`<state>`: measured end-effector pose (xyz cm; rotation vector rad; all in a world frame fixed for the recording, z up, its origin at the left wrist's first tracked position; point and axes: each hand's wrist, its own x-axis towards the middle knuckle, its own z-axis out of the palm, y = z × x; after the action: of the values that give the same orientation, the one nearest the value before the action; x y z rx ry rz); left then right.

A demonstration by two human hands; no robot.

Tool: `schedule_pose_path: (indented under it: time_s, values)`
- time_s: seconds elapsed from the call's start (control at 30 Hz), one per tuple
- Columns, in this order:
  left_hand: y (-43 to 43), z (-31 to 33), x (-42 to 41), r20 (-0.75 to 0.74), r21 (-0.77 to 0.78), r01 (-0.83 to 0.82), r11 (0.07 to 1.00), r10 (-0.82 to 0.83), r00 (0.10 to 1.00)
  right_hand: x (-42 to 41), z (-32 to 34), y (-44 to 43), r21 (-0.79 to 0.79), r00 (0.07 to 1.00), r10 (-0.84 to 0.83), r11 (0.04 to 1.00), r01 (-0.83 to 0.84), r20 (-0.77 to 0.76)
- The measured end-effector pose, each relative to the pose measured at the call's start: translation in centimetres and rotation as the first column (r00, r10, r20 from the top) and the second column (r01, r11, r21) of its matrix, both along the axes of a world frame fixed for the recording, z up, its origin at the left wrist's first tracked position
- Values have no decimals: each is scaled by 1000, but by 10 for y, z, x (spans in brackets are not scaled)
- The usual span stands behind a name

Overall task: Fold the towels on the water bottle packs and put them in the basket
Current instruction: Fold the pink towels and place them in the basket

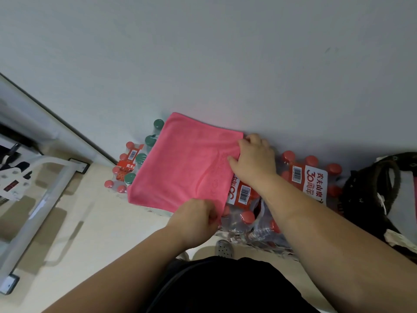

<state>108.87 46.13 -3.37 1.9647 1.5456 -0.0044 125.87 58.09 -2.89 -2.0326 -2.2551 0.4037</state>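
Observation:
A pink towel (182, 163) lies spread flat over shrink-wrapped water bottle packs (309, 177) standing against the wall. My left hand (196, 220) pinches the towel's near right corner. My right hand (253, 158) pinches the towel's far right corner, fingers curled on the edge. A dark basket with handles (370, 190) sits at the far right, partly cut off by the frame edge.
A grey wall (203, 53) rises right behind the packs. More bottles with green and red caps (135, 163) stand to the towel's left. A white metal frame (45, 195) crosses the floor at left. My shoe (223, 248) shows near the packs.

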Motion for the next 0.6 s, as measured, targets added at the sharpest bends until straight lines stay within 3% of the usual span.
schedule_pose_path:
  time_s: [0.13,0.27,0.37,0.47,0.6]
  values:
    - [5,5,-12,26,-7,9,1000,-9,1000,-26,-1,-11,-49,987,155,987,-153,39]
    - [20,13,-39,-43,322,-100,942,120,992,-53,-21,-17,-162,978,209,966,-203,24]
    - [39,12,-71,-220,452,-25,892,139,965,-59,-35,-26,-135,985,155,980,-144,77]
    - [48,4,-98,-379,333,82,939,54,924,-58,-40,-35,-107,982,139,986,-126,126]
    - [36,-12,-119,-385,235,193,953,-91,918,-58,-38,-46,-125,981,130,986,-112,144]
